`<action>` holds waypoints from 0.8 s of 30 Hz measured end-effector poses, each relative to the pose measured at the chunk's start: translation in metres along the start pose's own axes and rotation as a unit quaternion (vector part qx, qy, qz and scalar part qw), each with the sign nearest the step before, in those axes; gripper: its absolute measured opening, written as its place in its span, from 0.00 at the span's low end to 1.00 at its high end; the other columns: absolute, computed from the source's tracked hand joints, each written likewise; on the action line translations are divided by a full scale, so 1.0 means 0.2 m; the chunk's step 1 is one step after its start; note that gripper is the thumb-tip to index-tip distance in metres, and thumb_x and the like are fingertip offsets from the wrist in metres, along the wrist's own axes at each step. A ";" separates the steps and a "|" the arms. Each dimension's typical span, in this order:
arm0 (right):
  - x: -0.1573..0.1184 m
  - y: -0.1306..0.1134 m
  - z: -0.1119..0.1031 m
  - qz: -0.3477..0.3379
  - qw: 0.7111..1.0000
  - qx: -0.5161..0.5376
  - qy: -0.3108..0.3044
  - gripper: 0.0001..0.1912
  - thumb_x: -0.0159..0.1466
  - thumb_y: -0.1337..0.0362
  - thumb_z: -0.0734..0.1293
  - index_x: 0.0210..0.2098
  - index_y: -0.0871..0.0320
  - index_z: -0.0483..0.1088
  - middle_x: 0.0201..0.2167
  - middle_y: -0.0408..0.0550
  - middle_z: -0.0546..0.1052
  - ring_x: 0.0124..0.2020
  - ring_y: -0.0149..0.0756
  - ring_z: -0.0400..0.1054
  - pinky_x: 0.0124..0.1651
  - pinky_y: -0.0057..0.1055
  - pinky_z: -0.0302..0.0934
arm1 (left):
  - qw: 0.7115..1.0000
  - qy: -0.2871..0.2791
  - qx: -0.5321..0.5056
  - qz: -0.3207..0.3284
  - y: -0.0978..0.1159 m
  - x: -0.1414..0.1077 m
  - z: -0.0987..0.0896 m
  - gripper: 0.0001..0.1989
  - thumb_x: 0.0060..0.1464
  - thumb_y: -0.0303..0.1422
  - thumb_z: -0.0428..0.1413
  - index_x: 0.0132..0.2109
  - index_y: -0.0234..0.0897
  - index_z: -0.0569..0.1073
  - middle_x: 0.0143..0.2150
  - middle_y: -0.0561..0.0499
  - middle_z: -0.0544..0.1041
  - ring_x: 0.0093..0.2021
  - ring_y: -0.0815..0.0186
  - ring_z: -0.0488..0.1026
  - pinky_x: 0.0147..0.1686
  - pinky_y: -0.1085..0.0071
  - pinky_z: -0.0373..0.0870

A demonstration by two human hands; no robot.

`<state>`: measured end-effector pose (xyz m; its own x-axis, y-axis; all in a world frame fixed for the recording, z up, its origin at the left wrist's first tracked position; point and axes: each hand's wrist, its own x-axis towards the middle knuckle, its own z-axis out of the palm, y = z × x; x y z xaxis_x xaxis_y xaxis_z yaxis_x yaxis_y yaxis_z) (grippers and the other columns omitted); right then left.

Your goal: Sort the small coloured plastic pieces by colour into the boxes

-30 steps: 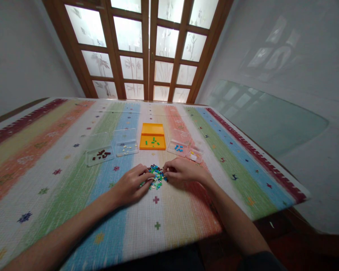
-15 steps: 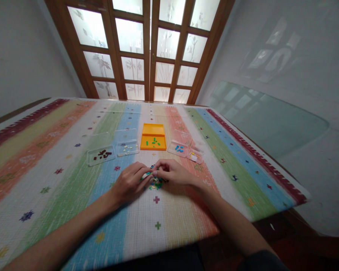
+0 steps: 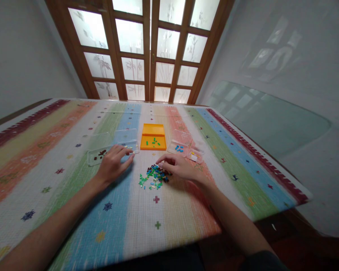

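A mixed pile of small building bricks [image 3: 155, 175], green, blue, brown and pale, lies on the striped tablecloth. My right hand [image 3: 179, 167] is at the pile's right edge, thumb and forefinger drawn together over it; whatever is between the tips is too small to make out. To the left, my left hand [image 3: 113, 163] hovers at the near side of a clear box with pale bricks [image 3: 119, 151], partly covering it. Its thumb and forefinger are close together near the box's right corner, and any small piece in them cannot be made out.
An open orange case [image 3: 153, 134] holding several green bricks stands beyond the pile. On the left is a clear box with brown bricks [image 3: 93, 162]. Right of the case sit a clear box with blue bricks [image 3: 178, 148] and a smaller pinkish box [image 3: 196, 156] with yellow and white pieces.
My left hand has moved away from the pile, leftward and forward to the box of pale bricks, uncovering the pile. My right hand has stayed near the pile, shifting only slightly.
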<state>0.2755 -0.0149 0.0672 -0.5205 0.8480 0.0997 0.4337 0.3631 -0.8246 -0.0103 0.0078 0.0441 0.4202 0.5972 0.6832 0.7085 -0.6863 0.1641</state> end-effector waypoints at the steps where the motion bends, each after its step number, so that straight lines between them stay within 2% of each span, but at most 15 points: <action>1: 0.00 0.00 -0.01 -0.002 1.000 -0.009 -0.004 0.10 0.68 0.61 0.65 0.41 0.59 0.78 0.30 0.45 0.76 0.30 0.32 0.66 0.34 0.28 0.59 | 1.000 -0.002 0.014 -0.019 -0.04 0.00 0.00 0.10 0.65 0.36 0.52 0.39 0.38 0.76 0.34 0.48 0.77 0.38 0.59 0.73 0.43 0.62 0.71; 7: -0.02 -0.01 -0.04 0.004 0.994 -0.089 -0.058 0.10 0.67 0.64 0.65 0.40 0.60 0.78 0.25 0.42 0.74 0.25 0.29 0.63 0.31 0.26 0.55 | 0.991 -0.025 0.100 -0.086 -0.22 -0.02 0.01 0.14 0.64 0.39 0.50 0.41 0.38 0.79 0.34 0.46 0.74 0.40 0.56 0.71 0.42 0.60 0.71; 13: -0.03 -0.02 -0.07 0.027 0.986 -0.146 -0.073 0.08 0.66 0.66 0.67 0.40 0.61 0.79 0.26 0.43 0.75 0.26 0.29 0.65 0.31 0.26 0.54 | 0.989 -0.006 0.115 -0.093 -0.26 -0.04 0.00 0.14 0.63 0.34 0.49 0.43 0.39 0.80 0.35 0.45 0.74 0.40 0.54 0.71 0.40 0.59 0.71; 18: -0.04 -0.02 -0.09 0.041 0.977 -0.178 -0.111 0.10 0.62 0.73 0.66 0.40 0.60 0.79 0.23 0.41 0.74 0.24 0.28 0.64 0.30 0.25 0.52 | 0.996 0.024 0.058 -0.058 -0.18 -0.04 -0.04 0.11 0.63 0.30 0.51 0.45 0.39 0.78 0.36 0.46 0.73 0.39 0.56 0.71 0.42 0.60 0.71; 24: -0.05 -0.05 -0.07 0.010 0.964 -0.210 -0.161 0.10 0.59 0.74 0.68 0.38 0.59 0.80 0.25 0.42 0.77 0.26 0.29 0.66 0.32 0.25 0.54 | 0.996 -0.028 -0.064 0.059 0.07 -0.05 0.00 0.11 0.65 0.26 0.51 0.48 0.37 0.76 0.39 0.47 0.74 0.41 0.61 0.72 0.42 0.64 0.72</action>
<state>0.2875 -0.0212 0.0825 -0.6811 0.7172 -0.1475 0.6704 0.5298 -0.5194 -0.0048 -0.0076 0.0389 0.5297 0.5283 0.6636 0.5757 -0.7985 0.1762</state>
